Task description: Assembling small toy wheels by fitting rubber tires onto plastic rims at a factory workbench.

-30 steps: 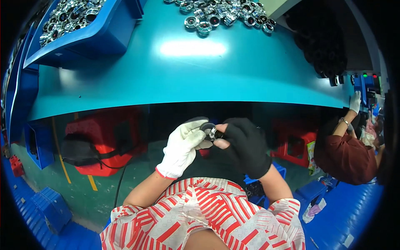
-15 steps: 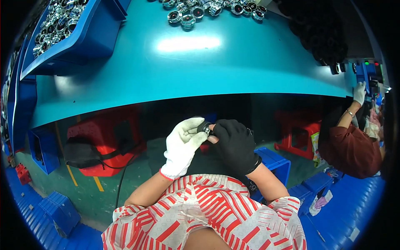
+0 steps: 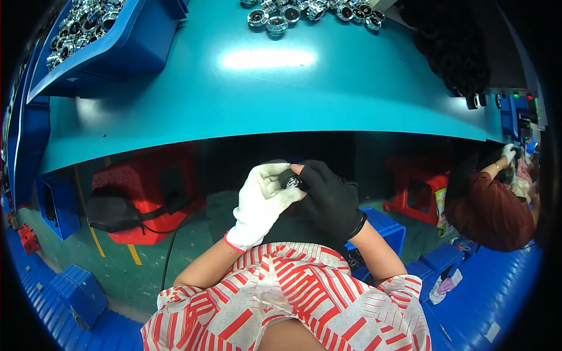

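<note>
In front of my body, below the table's near edge, a small round black part with a shiny metal face [image 3: 291, 181] is held between both hands. My left hand [image 3: 257, 205], in a white knit glove with a red cuff edge, pinches it from the left with thumb and fingers. From the right, my right hand [image 3: 329, 202], in a black glove with bare fingertips, closes on the part's edge. The black glove hides some of those fingers. On the table farther off lie several chrome ring-shaped parts with dark centres [image 3: 276, 24].
A blue bin [image 3: 132, 52] full of chrome parts stands at the left of the teal table [image 3: 263, 105]. Black parts [image 3: 456, 70] are heaped at the far right. Red stools [image 3: 140, 219] are under the table. A co-worker in a dark red top [image 3: 492, 210] sits at right.
The small part has turned, so its shiny face shows more. My right fingers have shifted around it. At right, the co-worker's gloved hand has moved lower.
</note>
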Demonstrator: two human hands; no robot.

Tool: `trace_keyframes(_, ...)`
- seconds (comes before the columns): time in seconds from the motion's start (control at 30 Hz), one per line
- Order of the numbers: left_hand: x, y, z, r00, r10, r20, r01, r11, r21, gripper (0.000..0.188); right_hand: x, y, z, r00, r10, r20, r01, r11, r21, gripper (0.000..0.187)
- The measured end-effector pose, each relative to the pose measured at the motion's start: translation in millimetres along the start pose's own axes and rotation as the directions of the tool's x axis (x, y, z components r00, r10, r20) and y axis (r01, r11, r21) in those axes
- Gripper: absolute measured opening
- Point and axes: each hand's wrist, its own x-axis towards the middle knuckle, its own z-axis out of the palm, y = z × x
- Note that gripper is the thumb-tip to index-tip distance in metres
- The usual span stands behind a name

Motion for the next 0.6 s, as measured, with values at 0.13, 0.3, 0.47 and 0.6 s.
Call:
trace_keyframes(0.13,2.8,3.7,-2.9,0.999,-0.049,0.011,0.048,0.995,0.084,0.039,-0.3,0.5,3.4,0.998,-0.032,-0.059,0.032,0.999,-0.015,0.046)
trace_keyframes(0.3,0.1,-4.3,-2.7,0.972,0.233,0.034,-0.219,0.846,0.486,0.027,-0.9,1.0,5.5,1.000,-0.016,-0.006,0.016,0.997,-0.076,0.046)
trace_keyframes(0.47,4.4,2.8,0.6,0.994,0.098,0.055,-0.112,0.912,0.395,0.034,-1.0,3.4,2.7,1.000,-0.028,-0.010,0.027,0.995,-0.098,0.045)
trace_keyframes(0.6,7.1,-3.1,-1.0,0.999,0.033,0.006,-0.033,0.937,0.348,0.037,4.2,4.7,5.4,0.984,-0.169,-0.061,0.152,0.965,-0.215,0.041)
